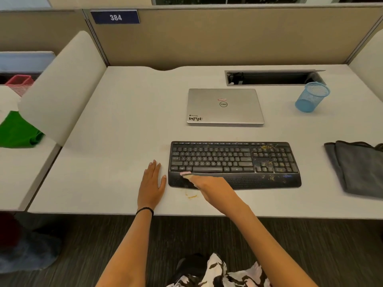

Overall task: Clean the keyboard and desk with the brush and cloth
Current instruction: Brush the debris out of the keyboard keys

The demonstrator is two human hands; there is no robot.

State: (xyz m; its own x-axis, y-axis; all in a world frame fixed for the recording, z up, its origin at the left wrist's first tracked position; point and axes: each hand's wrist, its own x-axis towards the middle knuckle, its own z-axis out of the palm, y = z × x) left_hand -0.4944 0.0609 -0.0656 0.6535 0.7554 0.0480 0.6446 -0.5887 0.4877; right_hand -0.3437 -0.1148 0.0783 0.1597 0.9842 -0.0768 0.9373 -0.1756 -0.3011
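Right hand (209, 183) grips what looks like the brush (186, 174) on the keyboard (234, 162); left hand (151, 183) flat.

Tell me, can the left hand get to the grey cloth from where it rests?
Probably not easily: the left hand lies flat left of the keyboard, and the grey cloth sits beyond its far right end.

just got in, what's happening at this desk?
A person is cleaning a black keyboard on a white desk. The right hand holds a small pink-tipped brush at the keyboard's left palm rest; the left hand lies flat on the desk beside it. Yellowish crumbs remain on the number pad side. A folded grey cloth lies untouched to the right, with a closed silver laptop behind.
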